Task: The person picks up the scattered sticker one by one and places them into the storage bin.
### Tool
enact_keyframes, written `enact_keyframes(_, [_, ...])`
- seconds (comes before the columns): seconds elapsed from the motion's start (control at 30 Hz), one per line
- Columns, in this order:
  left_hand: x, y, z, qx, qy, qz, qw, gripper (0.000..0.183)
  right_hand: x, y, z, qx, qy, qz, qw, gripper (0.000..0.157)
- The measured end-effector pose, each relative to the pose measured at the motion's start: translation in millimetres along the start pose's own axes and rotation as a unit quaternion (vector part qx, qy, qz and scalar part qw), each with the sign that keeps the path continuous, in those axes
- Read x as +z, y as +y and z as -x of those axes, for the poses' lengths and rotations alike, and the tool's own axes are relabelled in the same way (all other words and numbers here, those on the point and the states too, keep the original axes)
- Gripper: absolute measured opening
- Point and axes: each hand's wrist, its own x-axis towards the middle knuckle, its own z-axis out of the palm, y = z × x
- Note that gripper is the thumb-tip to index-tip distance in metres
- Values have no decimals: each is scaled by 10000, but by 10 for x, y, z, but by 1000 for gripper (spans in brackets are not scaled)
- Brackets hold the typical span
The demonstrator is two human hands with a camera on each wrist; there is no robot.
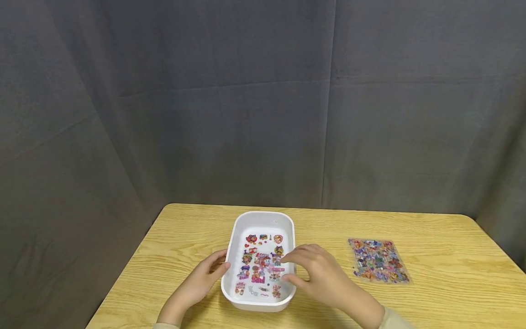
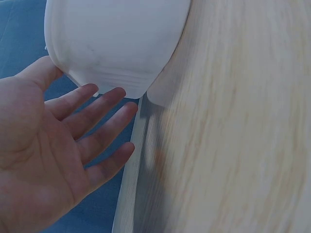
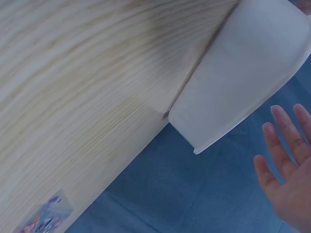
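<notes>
Left hand [image 1: 201, 279]: relaxed, against tray [image 1: 256, 307] edge | Right hand [image 1: 322, 273]: relaxed, over right edge | sticker sheet [image 1: 378, 260] apart

The white tub [image 2: 112, 43] fills the top of the view, its outer wall turned to the camera and a faint grey smudge on it. At the left, the left hand [image 2: 63, 131] lies palm to the camera, fingers spread and nearly straight, the thumb at the tub's rim. The index fingertip reaches the lower rim, though whether it touches is hard to tell. To the right stretches the pale wood-grain table [image 2: 233, 136], dark shadow along its edge; blue cloth [image 2: 92, 213] shows behind the hand.
</notes>
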Motion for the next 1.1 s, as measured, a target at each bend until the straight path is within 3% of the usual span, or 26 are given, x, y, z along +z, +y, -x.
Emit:
enact_keyframes(0.53, [5,7,1,1,-13,20,10000,50,-123,218,194,150,364,112,9992,29])
enact_keyframes(1.1, [3,9,-1,-45,-12,18,10000,50,-258,405,351,296,194,422,9985,29])
